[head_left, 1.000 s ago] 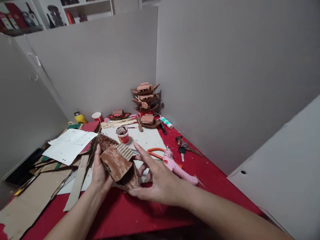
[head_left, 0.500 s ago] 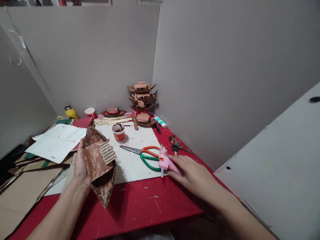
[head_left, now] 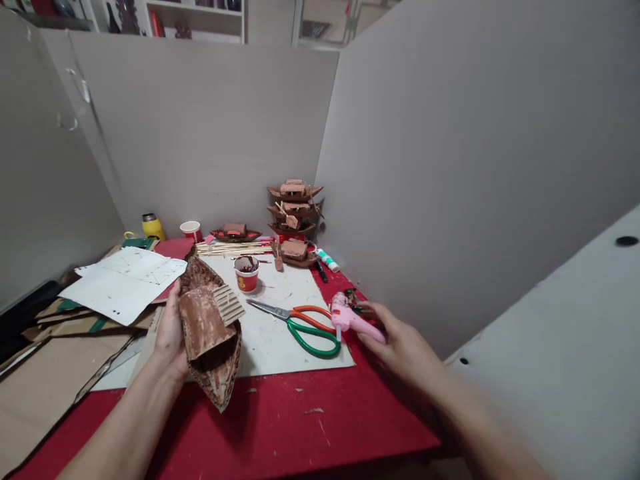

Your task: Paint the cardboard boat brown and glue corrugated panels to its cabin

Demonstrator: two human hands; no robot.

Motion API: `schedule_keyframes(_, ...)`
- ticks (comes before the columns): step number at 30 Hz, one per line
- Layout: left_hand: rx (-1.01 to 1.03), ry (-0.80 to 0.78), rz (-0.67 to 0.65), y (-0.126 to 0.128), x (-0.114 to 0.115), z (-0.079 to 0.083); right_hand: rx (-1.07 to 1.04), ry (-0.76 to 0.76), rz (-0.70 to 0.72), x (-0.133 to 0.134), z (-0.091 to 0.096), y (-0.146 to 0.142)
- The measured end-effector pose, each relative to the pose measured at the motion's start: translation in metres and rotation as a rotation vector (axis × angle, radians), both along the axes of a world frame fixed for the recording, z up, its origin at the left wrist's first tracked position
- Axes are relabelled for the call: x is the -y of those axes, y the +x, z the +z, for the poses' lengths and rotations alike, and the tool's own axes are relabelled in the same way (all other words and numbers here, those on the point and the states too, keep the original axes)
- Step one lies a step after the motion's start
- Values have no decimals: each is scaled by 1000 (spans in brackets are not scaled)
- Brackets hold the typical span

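My left hand (head_left: 170,333) grips a brown cardboard model boat (head_left: 213,337) from its left side and holds it tilted above the red table (head_left: 300,427). A corrugated cardboard roof piece sits on the boat's deck. My right hand (head_left: 405,347) is closed round the handle of a pink glue gun (head_left: 353,320), raised a little off the table with its nozzle pointing left. Orange and green scissors (head_left: 305,323) lie on the white sheet (head_left: 290,333) between my hands.
A red paper cup (head_left: 246,273) stands on the white sheet. Finished model boats (head_left: 294,217) are stacked in the far corner, with wooden sticks (head_left: 230,248), a glue bottle (head_left: 330,260) and a yellow bottle (head_left: 151,228) nearby. Papers and cardboard (head_left: 75,333) cover the left side. Grey partitions enclose the table.
My right hand left the boat, reached right to the pink glue gun and has lifted it. My left hand keeps hold of the boat.
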State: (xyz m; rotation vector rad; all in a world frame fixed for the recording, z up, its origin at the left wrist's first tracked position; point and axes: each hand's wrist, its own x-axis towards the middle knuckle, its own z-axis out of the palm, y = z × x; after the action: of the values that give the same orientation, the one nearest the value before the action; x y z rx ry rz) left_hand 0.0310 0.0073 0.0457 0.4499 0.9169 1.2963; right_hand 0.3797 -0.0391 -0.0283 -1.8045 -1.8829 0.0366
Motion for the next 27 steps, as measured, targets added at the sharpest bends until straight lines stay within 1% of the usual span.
schedule_keyframes(2,-1,-1,11,-1,0,1,30,28,-47,-10,0,9)
schedule_keyframes(4,-1,-3,16,-2,-1,2,65,26,-89,-16,-3,18)
schedule_keyframes(7,13,24,19,-4,-2,2,104,5,-100,-17,-4,20)
schedule_keyframes(9,39,47,32,-5,-3,3,126,17,-91,-10,0,10)
schedule_keyframes(11,70,57,44,-7,-4,3,144,52,-64,-2,9,-11)
schedule_keyframes(13,87,66,55,-7,-4,4,177,59,56,4,20,-38)
schedule_keyframes(15,88,81,73,-8,-3,5,254,-101,161,5,28,-63)
schedule_keyframes(17,98,109,88,-8,-2,6,290,-165,195,1,32,-80)
schedule_keyframes(19,130,143,99,-8,-2,7,320,-208,202,-8,32,-89)
schedule_keyframes(22,201,194,96,-10,-1,8,376,-276,207,-22,33,-93)
schedule_keyframes(25,260,236,66,-13,0,11,444,-345,203,-33,38,-98)
schedule_keyframes(27,275,248,71,-15,2,13,476,-372,201,-37,42,-104)
